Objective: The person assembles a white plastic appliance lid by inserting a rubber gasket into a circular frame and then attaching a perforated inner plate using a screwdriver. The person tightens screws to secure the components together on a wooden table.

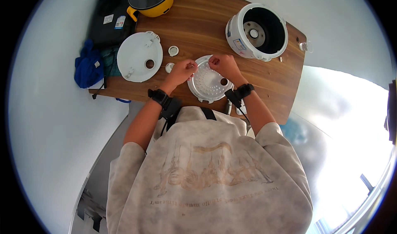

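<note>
While both hands sit at the far rim of the plate (209,84), each grip is pinched nearly shut: left hand (182,71) has thumb + fingers closed at the plate's left upper edge, right hand (222,64) curled tight at the top edge. Whether either pinch holds a small part or just the rim, can't tell; too small. Plate is a round perforated metal disc w/ one bigger hole near its right side, lying flat on the table (198,23) just in front of the person, between the two wrists.

Counts: 1 perforated plate. 1 white lid (138,56), round, w/ one hole, flat on the table left of the hands. 2 small white caps, one (173,50) beside the lid, the other (169,67) just by the left hand. 1 white cooker (256,31), open, inner pot absent, far right. 1 yellow pot (149,0) w/ dark lid at the far edge. 1 blue cloth (87,66) off the table's left end. 2 black wrist bands, one per wrist.
</note>
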Available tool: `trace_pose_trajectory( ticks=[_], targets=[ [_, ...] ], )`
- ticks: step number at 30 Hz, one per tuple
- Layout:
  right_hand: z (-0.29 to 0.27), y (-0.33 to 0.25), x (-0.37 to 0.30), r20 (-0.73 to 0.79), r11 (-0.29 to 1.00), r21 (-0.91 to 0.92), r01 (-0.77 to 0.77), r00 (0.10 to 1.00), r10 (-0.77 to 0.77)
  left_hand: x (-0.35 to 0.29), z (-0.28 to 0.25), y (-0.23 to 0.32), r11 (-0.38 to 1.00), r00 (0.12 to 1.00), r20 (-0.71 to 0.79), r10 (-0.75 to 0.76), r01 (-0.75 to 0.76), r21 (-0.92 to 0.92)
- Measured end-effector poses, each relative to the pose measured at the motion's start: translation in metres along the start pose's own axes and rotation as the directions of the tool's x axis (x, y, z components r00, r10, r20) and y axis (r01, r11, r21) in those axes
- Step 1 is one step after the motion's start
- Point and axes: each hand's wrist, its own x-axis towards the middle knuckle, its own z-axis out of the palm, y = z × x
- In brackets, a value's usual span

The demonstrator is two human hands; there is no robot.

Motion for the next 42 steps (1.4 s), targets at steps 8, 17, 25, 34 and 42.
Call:
trace_pose_trajectory(
  ticks=[8,17,25,34,42],
  targets=[
    [0.033,0.021,0.021,-0.032,0.974,-0.225,0.012,0.999,-0.019,0.033,0.007,-0.043,0.795,0.933,-0.081,0.351,-0.251,0.553],
    [0.042,0.025,0.026,0.036,0.916,-0.397,0.051,0.999,-0.04,0.036,0.006,-0.042,0.829,0.944,-0.107,0.312,-0.215,0.515],
    [0.036,0.017,0.031,0.129,0.889,-0.448,0.093,0.991,-0.039,0.035,0.007,-0.036,0.85,0.962,-0.117,0.249,-0.159,0.502],
    [0.031,0.014,0.036,0.18,0.855,-0.494,0.157,0.981,-0.076,0.034,0.006,-0.034,0.847,0.957,-0.114,0.265,-0.175,0.503],
    [0.021,0.019,0.034,0.193,0.89,-0.434,0.137,0.98,-0.056,0.033,0.006,-0.033,0.857,0.956,-0.115,0.269,-0.183,0.482]
  ],
)
